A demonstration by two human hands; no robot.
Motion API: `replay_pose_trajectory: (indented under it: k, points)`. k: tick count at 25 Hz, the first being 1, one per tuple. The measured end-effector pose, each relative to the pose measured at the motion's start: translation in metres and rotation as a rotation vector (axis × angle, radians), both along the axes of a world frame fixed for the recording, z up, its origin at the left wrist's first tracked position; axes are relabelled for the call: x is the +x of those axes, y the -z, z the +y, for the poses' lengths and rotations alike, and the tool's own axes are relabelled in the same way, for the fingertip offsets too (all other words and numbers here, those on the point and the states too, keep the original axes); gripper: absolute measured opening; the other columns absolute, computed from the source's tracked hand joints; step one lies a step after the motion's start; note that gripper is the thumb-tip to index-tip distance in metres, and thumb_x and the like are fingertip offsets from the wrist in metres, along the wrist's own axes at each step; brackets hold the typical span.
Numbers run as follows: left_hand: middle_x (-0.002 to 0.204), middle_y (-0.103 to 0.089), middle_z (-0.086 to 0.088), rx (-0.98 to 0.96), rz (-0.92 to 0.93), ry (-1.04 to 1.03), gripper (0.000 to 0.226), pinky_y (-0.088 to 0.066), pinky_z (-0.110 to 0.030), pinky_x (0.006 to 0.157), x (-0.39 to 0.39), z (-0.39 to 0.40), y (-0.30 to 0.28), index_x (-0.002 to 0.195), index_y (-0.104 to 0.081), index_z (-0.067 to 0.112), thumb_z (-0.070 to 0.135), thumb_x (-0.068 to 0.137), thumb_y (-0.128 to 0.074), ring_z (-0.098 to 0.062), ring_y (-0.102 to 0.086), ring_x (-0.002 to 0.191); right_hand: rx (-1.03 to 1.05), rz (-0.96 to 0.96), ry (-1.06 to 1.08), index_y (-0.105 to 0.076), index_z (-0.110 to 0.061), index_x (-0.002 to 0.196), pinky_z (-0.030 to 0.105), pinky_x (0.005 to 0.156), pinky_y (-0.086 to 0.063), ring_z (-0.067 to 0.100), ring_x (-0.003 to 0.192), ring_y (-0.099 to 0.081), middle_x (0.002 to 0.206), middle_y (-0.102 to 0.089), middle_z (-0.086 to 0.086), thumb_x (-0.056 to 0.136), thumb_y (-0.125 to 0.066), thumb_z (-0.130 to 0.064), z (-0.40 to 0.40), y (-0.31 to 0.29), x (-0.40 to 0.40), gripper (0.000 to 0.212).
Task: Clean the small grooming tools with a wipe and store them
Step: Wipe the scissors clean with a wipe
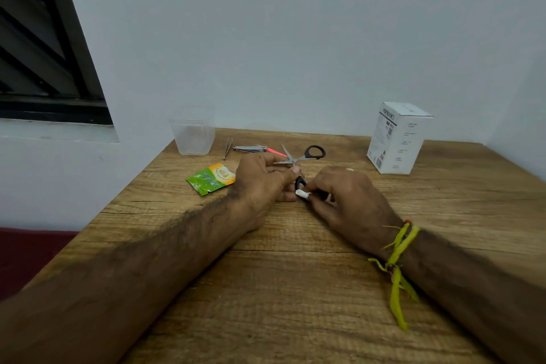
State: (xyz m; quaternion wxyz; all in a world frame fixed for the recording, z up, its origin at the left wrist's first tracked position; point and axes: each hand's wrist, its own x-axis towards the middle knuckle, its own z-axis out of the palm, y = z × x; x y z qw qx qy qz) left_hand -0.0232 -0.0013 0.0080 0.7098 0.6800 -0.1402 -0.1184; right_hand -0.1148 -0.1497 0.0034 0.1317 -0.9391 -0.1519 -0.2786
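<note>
Three tools: scissors (298, 156), clippers (249, 148), tweezers (227, 147).

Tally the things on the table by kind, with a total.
Scissors: 1
Tweezers: 1
Nail clipper: 1
Wipe: 1
Green sachet: 1
Clear plastic container: 1
White box: 1
Total: 7

**Soft, even indoor light; wide-angle bend at the edges**

Light is dim to moderate and diffuse, leaving the pale wall (295, 38) grey-blue. The forearms throw only faint, soft shadows on the wooden table (295, 289). No glare shows. Detail is slightly soft throughout. The dark louvred window (38, 38) leans, bent by lens distortion.
</note>
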Motion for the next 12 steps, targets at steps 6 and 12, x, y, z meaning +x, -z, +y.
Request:
replay_pose_trajectory:
  k: [6, 12]
  points:
    - [0.085, -0.075, -0.014, -0.005, -0.009, 0.021, 0.026, -0.057, -0.026, 0.053, 0.0022, -0.0013, 0.0014, 0.110, -0.067, -0.003, 0.004, 0.087, -0.074, -0.017, -0.072, 0.065, -0.008, -0.010, 0.024, -0.071, -0.013, 0.092, 0.032, 0.068, -0.047, 0.012, 0.075, -0.056, 0.083, -0.063, -0.003, 0.088, -0.062, -0.022, -0.0006, -0.0013, 0.0004, 0.013]
    - [0.089, -0.075, -0.019, -0.015, -0.015, 0.015, 0.025, -0.059, -0.028, 0.055, 0.0024, -0.0008, 0.0038, 0.110, -0.067, -0.004, 0.003, 0.087, -0.073, -0.022, -0.072, 0.069, -0.030, -0.100, 0.082, -0.071, -0.010, 0.094, 0.030, 0.067, -0.047, 0.016, 0.075, -0.059, 0.086, -0.066, 0.001, 0.084, -0.070, -0.008, -0.0037, -0.0004, 0.0009, 0.010]
